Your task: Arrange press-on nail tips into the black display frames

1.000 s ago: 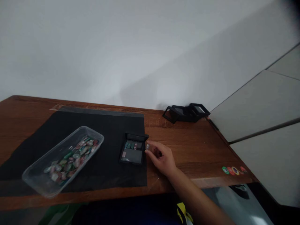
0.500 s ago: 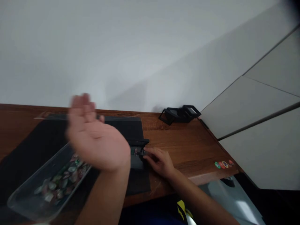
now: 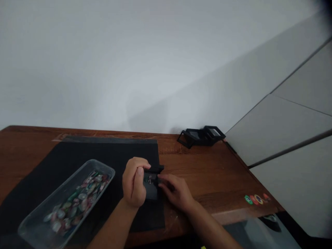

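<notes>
A small black case (image 3: 151, 192) lies on the black mat (image 3: 111, 152), its lid raised at the back. Inside are a few tiny shiny pieces (image 3: 149, 179), too small to name. My left hand (image 3: 135, 183) is at the left side of the case with its fingers curled over and the thumb up; what they hold, if anything, is hidden. On the other side, my right hand (image 3: 178, 192) pinches the case's right edge between thumb and fingertips. Left of both hands, a clear plastic tub (image 3: 28, 224) holds many small glossy coloured stones or pieces (image 3: 77, 204).
Several black frame-like cases (image 3: 201, 136) stand at the back of the wooden table (image 3: 202, 173), against the white wall (image 3: 129, 69). Round coloured stickers (image 3: 258, 199) are at the table's right front edge. White cabinet panels (image 3: 290, 138) rise on the right.
My left hand, raised with its palm open over the tub, has come down to the case and its fingers have curled. My right hand stays at the case's right edge. The view has shifted slightly.
</notes>
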A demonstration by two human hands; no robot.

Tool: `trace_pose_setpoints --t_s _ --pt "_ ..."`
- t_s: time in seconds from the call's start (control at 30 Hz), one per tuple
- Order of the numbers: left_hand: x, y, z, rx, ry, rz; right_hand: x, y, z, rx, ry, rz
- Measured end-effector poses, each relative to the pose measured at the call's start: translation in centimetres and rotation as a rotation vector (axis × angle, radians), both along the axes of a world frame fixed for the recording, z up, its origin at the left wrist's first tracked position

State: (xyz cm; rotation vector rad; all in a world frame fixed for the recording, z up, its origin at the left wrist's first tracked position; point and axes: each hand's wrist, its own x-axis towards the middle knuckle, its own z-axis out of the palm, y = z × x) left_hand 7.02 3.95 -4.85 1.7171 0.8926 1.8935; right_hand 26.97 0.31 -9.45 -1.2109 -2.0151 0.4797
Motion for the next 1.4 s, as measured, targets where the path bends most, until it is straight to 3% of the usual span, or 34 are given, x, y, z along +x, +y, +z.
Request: trace_pose_setpoints --t_s 0.2,0.3,0.5,0.63,0.97,1.23,1.4 --pt "-0.2 0.5 -0.3 -0.196 0.153 -0.045 -0.4 0.1 0.6 -0.085 -0.011 0.012" --pt "-0.2 0.8 -1.5 -0.321 0.112 -0.027 -0.6 0.4 0.7 -0.137 -0.008 -0.013" --pt "-0.6 1.5 -3.4 -0.551 0.117 -0.134 -0.8 1.8 0.8 -0.235 0.028 -0.087" --pt "-0.9 1.6 -3.1 -0.599 0.139 -0.159 0.0 3.1 1.4 -0.297 0.039 -0.069" --pt "-0.4 1.1 -3.0 -0.732 0.302 -0.067 2.0 6.4 2.7 -0.438 -0.023 0.025" --pt "0.4 1.7 -3.0 -0.757 0.266 0.029 1.9 7.6 2.8 -0.558 -0.064 0.056" --pt "0.8 1.9 -3.2 -0.76 0.255 0.006 1.8 7.4 3.1 -0.593 -0.054 0.027"
